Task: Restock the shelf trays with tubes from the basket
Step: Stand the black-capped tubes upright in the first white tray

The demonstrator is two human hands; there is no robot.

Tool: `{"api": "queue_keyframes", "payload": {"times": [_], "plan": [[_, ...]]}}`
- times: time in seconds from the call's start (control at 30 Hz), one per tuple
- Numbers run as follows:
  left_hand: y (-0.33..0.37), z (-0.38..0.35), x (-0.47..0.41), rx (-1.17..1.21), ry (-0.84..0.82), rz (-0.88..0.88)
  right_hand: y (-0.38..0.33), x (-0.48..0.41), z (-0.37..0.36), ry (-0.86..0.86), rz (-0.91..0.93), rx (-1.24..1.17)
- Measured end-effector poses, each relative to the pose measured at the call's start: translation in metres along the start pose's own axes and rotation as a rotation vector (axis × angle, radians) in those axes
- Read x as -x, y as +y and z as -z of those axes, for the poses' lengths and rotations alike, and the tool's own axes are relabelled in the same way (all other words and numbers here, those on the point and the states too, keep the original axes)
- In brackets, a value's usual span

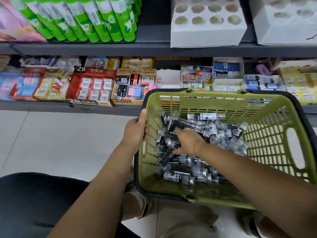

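Seen from the head camera, a person crouches on the pale tiled floor (pixel 51 143) of a stationery aisle, working over an olive-green slatted plastic basket with a black rim (pixel 267 145). The left hand (pixel 136 131) is clamped over the basket's left edge, thumb on the rim and fingers wrapped down the outside wall, apparently steadying it. The right hand (pixel 187 141) reaches down into the basket with its fingers spread and curling into a loose heap of clear plastic tubes with dark contents and silver caps (pixel 216 131); whether it has yet pinched one cannot be told.

The tubes lie directly under and around the right hand, jumbled at all angles, though those nearest its fingertips mostly run with their long axes pointing away toward the shelf. The right hand is plainly the nearer of the two.

On the upper grey shelf (pixel 154 48) stand white cardboard trays punched with round holes (pixel 207 30), up and beyond the basket; their sockets look unfilled, a likely destination.
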State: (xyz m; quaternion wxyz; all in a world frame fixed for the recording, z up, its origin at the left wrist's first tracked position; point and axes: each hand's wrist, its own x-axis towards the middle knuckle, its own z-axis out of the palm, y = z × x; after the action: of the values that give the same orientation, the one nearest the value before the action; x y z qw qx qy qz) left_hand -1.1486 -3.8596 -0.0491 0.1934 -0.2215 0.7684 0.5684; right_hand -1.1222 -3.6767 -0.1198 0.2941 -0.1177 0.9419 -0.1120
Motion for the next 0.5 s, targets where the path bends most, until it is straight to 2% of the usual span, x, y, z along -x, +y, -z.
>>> {"api": "queue_keyframes", "payload": {"times": [0.07, 0.13, 0.2, 0.27, 0.3, 0.37, 0.4, 0.43, 0.5], "plan": [[0.0, 0.0, 0.003, 0.0, 0.0, -0.005, 0.002, 0.007, -0.002, -0.005, -0.059, -0.189], [0.0, 0.0, 0.005, -0.012, 0.013, -0.002, 0.006, 0.015, 0.0, 0.035, -0.108, -0.485], [-0.003, -0.002, 0.006, -0.13, 0.125, -0.088, 0.004, 0.027, 0.006, 0.126, -0.11, -0.743], [-0.005, -0.002, 0.009, -0.315, 0.353, -0.383, -0.003, 0.041, 0.017, 0.243, -0.09, -0.935], [-0.001, -0.005, 0.015, -0.357, 0.407, -0.565, -0.007, 0.046, 0.022, 0.298, -0.083, -1.024], [0.012, -0.017, 0.031, -0.315, 0.308, -0.754, -0.016, 0.057, 0.034, 0.406, -0.065, -1.158], [0.018, -0.026, 0.042, -0.251, 0.192, -0.75, -0.022, 0.062, 0.041, 0.449, -0.049, -1.206], [0.025, -0.034, 0.055, -0.177, 0.075, -0.676, -0.026, 0.067, 0.047, 0.483, -0.02, -1.242], [0.024, -0.049, 0.071, 0.041, -0.165, -0.418, -0.033, 0.072, 0.056, 0.537, 0.019, -1.282]]}}
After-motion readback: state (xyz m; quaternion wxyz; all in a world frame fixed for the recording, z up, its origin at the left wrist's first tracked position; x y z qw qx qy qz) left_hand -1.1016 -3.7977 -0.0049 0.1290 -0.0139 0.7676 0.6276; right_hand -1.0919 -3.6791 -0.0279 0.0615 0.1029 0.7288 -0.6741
